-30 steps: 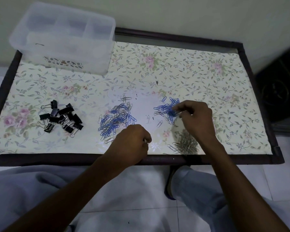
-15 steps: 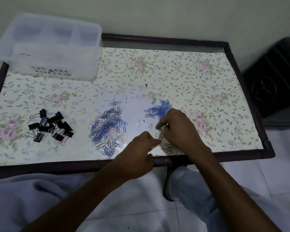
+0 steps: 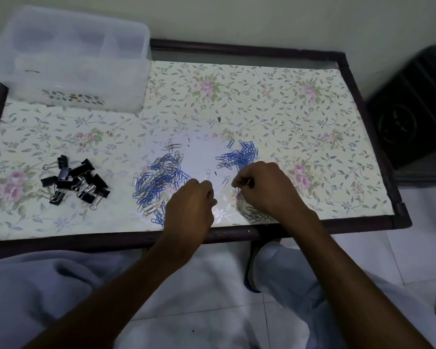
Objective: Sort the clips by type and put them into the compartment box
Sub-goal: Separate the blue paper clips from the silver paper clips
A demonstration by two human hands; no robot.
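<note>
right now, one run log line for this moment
stage: sorting paper clips | left hand: curled, contents hidden | right hand: pinching silver paper clip | compartment box: untouched

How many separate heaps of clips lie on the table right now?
4. Black binder clips at left; a mixed blue-and-silver heap left of centre; a blue heap beyond the right hand; a silver heap partly hidden under it.

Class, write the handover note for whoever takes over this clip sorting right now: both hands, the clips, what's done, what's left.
Left hand: curled, contents hidden.
Right hand: pinching silver clips above the silver pile.
Black binder clips grouped at left. Mixed blue-and-silver pile mid-table; sorted blue pile behind the right hand.
Compartment box at back left, contents unclear.
Left: finish splitting the mixed pile, then box every type.
</note>
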